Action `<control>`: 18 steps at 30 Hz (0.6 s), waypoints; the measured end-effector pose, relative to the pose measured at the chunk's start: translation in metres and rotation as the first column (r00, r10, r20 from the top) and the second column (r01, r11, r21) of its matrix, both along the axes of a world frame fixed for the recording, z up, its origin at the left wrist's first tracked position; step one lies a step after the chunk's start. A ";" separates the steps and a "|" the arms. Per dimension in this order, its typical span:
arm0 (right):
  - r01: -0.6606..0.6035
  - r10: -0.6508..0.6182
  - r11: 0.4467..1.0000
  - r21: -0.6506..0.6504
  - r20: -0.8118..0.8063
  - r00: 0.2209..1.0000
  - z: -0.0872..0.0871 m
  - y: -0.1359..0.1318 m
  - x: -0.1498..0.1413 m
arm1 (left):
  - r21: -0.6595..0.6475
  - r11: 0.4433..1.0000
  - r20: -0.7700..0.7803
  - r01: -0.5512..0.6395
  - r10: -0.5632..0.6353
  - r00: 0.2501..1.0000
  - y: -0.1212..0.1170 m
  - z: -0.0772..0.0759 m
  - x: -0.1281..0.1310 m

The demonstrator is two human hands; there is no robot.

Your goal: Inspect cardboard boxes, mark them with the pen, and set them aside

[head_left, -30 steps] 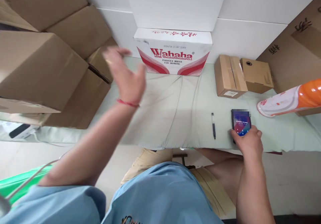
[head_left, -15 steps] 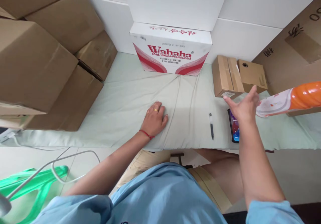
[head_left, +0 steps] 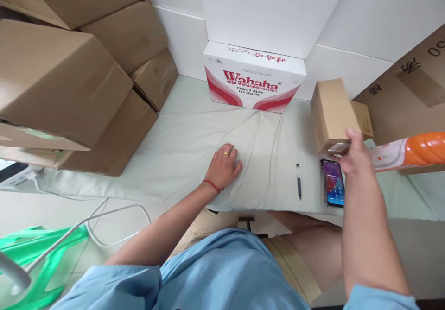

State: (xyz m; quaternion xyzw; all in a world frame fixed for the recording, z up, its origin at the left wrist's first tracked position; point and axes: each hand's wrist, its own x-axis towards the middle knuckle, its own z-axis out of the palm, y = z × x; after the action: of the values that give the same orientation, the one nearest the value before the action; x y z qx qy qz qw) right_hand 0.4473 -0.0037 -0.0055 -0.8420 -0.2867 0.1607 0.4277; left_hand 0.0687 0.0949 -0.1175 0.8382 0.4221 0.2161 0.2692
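My left hand (head_left: 224, 165) lies palm down on the pale green tablecloth (head_left: 194, 129), fingers slightly curled and holding nothing. At the right, my right hand (head_left: 356, 151) grips the near end of a small cardboard box (head_left: 334, 108). The box looks tilted, with a white label on its near face. Some of my right fingers are hidden under or behind that end. Just below the box is a phone (head_left: 334, 184) with a lit screen, partly covered by my forearm. A pen (head_left: 299, 181) lies to the left of the phone.
A second small box (head_left: 363, 117) stands behind the held one. A bottle with an orange top (head_left: 424, 148) and a large carton (head_left: 406, 87) are at the right. A Wahaha water carton (head_left: 253, 85) stands at the wall. Stacked cartons (head_left: 69, 78) fill the left.
My left hand came down from the air onto the tablecloth. My right hand let go of the phone, reached forward and took hold of the small box, which is now tilted.
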 end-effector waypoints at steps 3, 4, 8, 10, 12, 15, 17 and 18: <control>-0.044 0.187 0.946 0.323 -0.428 0.884 0.016 -0.054 -0.039 | -0.102 0.995 0.108 -0.016 0.027 0.994 0.001 0.002 -0.001; -0.037 0.237 0.926 0.377 -0.500 0.833 0.015 -0.072 -0.055 | -0.144 0.989 0.147 -0.023 0.044 0.988 0.001 0.003 -0.002; 0.083 0.171 0.947 0.311 -0.704 0.690 -0.009 -0.125 -0.123 | -0.348 0.937 0.310 -0.009 0.124 0.942 -0.010 0.015 -0.003; 0.149 0.137 0.955 0.257 -0.824 0.550 -0.027 -0.139 -0.148 | -0.450 0.892 0.386 0.045 0.149 0.910 -0.021 0.026 -0.002; 0.219 0.144 0.946 0.239 -0.915 0.377 -0.046 -0.146 -0.167 | -0.524 0.845 0.442 0.109 0.160 0.883 -0.033 0.040 -0.002; 0.287 0.174 0.930 0.228 -0.964 0.202 -0.075 -0.151 -0.184 | -0.616 0.760 0.497 0.205 0.173 0.850 -0.050 0.059 -0.004; 0.265 0.192 0.932 0.247 -0.957 0.216 -0.093 -0.155 -0.191 | -0.687 0.674 0.524 0.270 0.202 0.828 -0.057 0.069 -0.006; 0.227 0.209 0.936 0.270 -0.943 0.257 -0.100 -0.158 -0.194 | -0.720 0.625 0.533 0.301 0.221 0.817 -0.059 0.073 -0.007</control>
State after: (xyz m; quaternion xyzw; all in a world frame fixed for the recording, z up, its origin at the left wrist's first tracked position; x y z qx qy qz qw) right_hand 0.2534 -0.1617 -0.1051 -0.4774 0.0152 0.5834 0.6568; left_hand 0.0614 0.0355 -0.0446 0.5404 0.3509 0.2478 0.7235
